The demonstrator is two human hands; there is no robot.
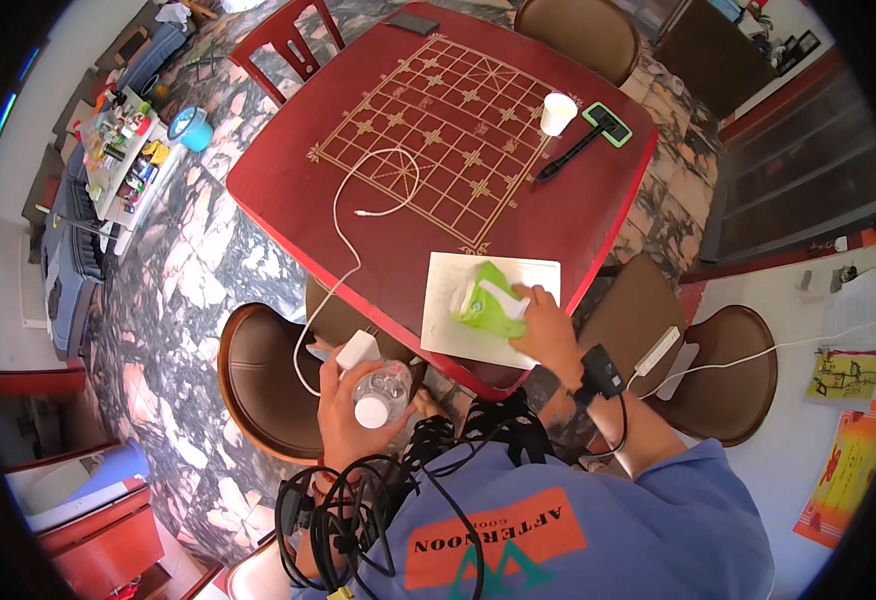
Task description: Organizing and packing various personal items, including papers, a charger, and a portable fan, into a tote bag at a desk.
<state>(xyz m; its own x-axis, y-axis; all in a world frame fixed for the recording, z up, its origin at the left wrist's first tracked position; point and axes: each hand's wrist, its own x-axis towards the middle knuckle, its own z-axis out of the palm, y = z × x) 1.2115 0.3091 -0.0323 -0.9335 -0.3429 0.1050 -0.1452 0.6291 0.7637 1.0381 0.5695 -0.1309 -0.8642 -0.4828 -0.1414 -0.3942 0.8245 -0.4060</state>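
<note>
My left hand (348, 412) holds a clear plastic bottle with a white cap (381, 394) together with a white charger plug (359, 350). From the charger a white cable (340, 281) runs up onto the red table, where it loops. My right hand (546, 326) has its fingers on a green and white soft pack (490, 300), somewhat blurred, over a stack of white paper (445, 330) at the table's near corner. A white paper cup (558, 114) and a black-handled tool with a green-edged head (606, 125) are farther off on the table.
The red table (295, 180) bears a printed board grid and a dark flat object (412, 23). Brown chairs (265, 382) stand at its near left and right. A white power strip (657, 351) lies on the right chair. Black cables (363, 510) hang around my left forearm.
</note>
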